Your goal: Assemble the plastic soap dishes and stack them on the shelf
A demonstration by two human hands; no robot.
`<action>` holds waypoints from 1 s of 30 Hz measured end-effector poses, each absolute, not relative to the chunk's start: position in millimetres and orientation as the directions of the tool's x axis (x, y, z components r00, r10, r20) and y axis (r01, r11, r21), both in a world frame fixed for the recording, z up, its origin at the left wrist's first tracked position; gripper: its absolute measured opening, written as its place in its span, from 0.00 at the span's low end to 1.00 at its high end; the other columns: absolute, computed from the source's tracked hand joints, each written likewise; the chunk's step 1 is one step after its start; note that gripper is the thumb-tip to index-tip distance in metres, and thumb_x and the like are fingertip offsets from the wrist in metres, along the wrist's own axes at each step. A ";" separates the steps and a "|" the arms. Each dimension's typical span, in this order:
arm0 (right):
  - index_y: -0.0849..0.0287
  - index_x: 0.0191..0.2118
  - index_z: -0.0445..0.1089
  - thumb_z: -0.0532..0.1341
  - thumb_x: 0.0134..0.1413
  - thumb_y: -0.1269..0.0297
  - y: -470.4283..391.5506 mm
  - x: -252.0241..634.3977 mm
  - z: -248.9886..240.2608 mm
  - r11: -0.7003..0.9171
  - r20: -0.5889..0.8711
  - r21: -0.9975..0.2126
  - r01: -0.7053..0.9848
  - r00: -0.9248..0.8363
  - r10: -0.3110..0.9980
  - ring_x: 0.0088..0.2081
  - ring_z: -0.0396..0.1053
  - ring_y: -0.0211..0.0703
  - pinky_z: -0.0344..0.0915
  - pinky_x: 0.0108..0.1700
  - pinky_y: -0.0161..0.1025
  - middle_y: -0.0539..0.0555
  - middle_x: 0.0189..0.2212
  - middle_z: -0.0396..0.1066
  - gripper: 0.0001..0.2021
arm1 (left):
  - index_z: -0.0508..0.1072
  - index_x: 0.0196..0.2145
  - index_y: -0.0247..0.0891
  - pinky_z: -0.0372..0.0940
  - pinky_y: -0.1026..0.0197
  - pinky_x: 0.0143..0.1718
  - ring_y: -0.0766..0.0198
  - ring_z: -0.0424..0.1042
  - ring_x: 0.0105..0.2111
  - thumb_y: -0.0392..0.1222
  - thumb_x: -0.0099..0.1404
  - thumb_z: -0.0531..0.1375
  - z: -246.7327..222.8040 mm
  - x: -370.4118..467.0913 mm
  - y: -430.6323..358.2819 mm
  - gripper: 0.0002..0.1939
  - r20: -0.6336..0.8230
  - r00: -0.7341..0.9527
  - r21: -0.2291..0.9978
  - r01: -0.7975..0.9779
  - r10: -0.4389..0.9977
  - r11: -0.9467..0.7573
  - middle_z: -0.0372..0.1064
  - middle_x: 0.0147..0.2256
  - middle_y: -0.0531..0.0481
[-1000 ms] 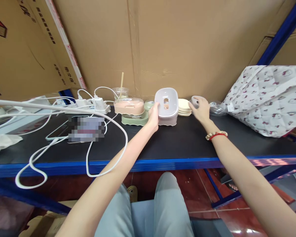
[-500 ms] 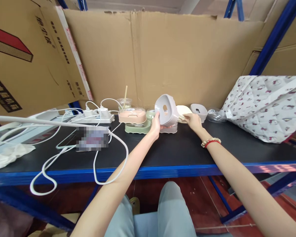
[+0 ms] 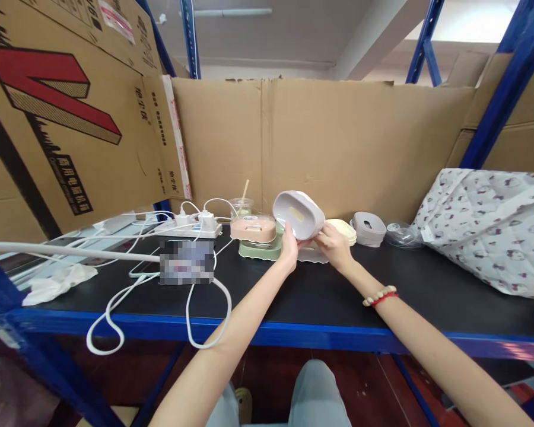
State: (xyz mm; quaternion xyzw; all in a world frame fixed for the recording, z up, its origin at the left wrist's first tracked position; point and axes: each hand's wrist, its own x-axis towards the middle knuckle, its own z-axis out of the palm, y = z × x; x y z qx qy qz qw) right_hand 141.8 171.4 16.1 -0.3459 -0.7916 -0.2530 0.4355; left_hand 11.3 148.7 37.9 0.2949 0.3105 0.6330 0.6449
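Being tilted: grey box (image 3: 310, 218)
Clasped in curled left hand (image 3: 289, 249); could be dislodged by bunched right hand (image 3: 336, 244), hold unclear.

1. The held box (image 3: 309, 222) is smooth plastic with a soft sheen.
2. The pink box (image 3: 253, 229) and green box (image 3: 258, 252) look like plastic too.
3. The cup (image 3: 241, 206) is clear, shiny plastic.
4. The counter (image 3: 329, 296) has a matt, smooth top.
5. The frame (image 3: 320, 337) is glossy painted metal.
6. The panel (image 3: 360, 142) is matt cardboard.
7. The bag (image 3: 489, 228) looks like soft cloth.
8. The tissue (image 3: 61, 283) is crumpled paper.
9. The cable (image 3: 62, 248) is smooth plastic.
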 end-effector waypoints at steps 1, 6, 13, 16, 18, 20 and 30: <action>0.56 0.25 0.72 0.46 0.60 0.62 170.3 139.3 15.8 0.643 0.860 0.137 0.753 -0.413 0.300 0.38 0.66 0.36 0.65 0.35 0.32 0.56 0.28 0.68 0.20 | 0.66 0.46 0.33 0.69 0.62 0.38 0.60 0.72 0.44 0.44 0.69 0.44 38.2 10.5 148.5 0.17 -0.024 0.000 0.772 -0.636 1.000 0.018 0.69 0.48 0.41; 0.55 0.30 0.72 0.50 0.58 0.60 163.7 136.3 17.0 0.670 0.874 0.149 0.728 -0.414 0.255 0.41 0.67 0.36 0.68 0.41 0.35 0.56 0.34 0.69 0.15 | 0.68 0.38 0.35 0.69 0.61 0.39 0.60 0.73 0.42 0.41 0.65 0.51 40.7 6.1 147.2 0.10 0.023 -0.025 0.740 -0.672 0.999 -0.034 0.73 0.40 0.44; 0.61 0.45 0.65 0.53 0.50 0.49 161.5 125.9 14.2 0.728 0.931 -0.303 0.615 0.026 0.365 0.45 0.66 0.39 0.69 0.44 0.39 0.60 0.43 0.66 0.23 | 0.68 0.38 0.35 0.69 0.59 0.41 0.60 0.73 0.39 0.38 0.63 0.54 38.4 7.8 148.1 0.06 0.015 0.000 0.686 -0.727 1.000 -0.011 0.73 0.39 0.44; 0.61 0.52 0.60 0.57 0.44 0.45 163.8 122.6 15.1 0.683 0.813 -0.569 0.458 0.192 0.549 0.45 0.67 0.38 0.69 0.40 0.36 0.61 0.47 0.64 0.32 | 0.68 0.41 0.37 0.67 0.61 0.41 0.62 0.73 0.40 0.34 0.60 0.57 33.6 10.7 149.8 0.10 0.045 -0.052 0.731 -0.679 0.998 -0.069 0.72 0.42 0.46; 0.61 0.51 0.61 0.59 0.40 0.43 165.6 122.6 17.1 0.632 0.712 -0.699 0.334 0.244 0.659 0.44 0.67 0.38 0.69 0.40 0.35 0.61 0.48 0.65 0.34 | 0.69 0.40 0.37 0.66 0.62 0.42 0.62 0.72 0.41 0.33 0.57 0.59 31.5 11.8 149.7 0.11 0.081 -0.074 0.785 -0.610 0.994 -0.109 0.72 0.41 0.46; 0.62 0.48 0.64 0.61 0.37 0.42 166.7 123.9 19.9 0.583 0.625 -0.780 0.226 0.256 0.737 0.44 0.68 0.39 0.69 0.41 0.35 0.61 0.47 0.66 0.35 | 0.71 0.38 0.37 0.65 0.62 0.42 0.61 0.72 0.41 0.33 0.55 0.61 31.0 12.1 148.5 0.11 0.123 -0.082 0.825 -0.545 0.989 -0.148 0.73 0.40 0.46; 0.63 0.43 0.70 0.65 0.26 0.39 159.0 128.3 33.8 0.444 0.444 -0.895 0.041 0.193 0.875 0.36 0.71 0.38 0.68 0.36 0.33 0.56 0.36 0.72 0.37 | 0.72 0.34 0.37 0.64 0.59 0.43 0.58 0.71 0.41 0.38 0.54 0.63 35.0 9.1 145.4 0.08 0.158 -0.084 0.879 -0.442 0.984 -0.179 0.73 0.37 0.45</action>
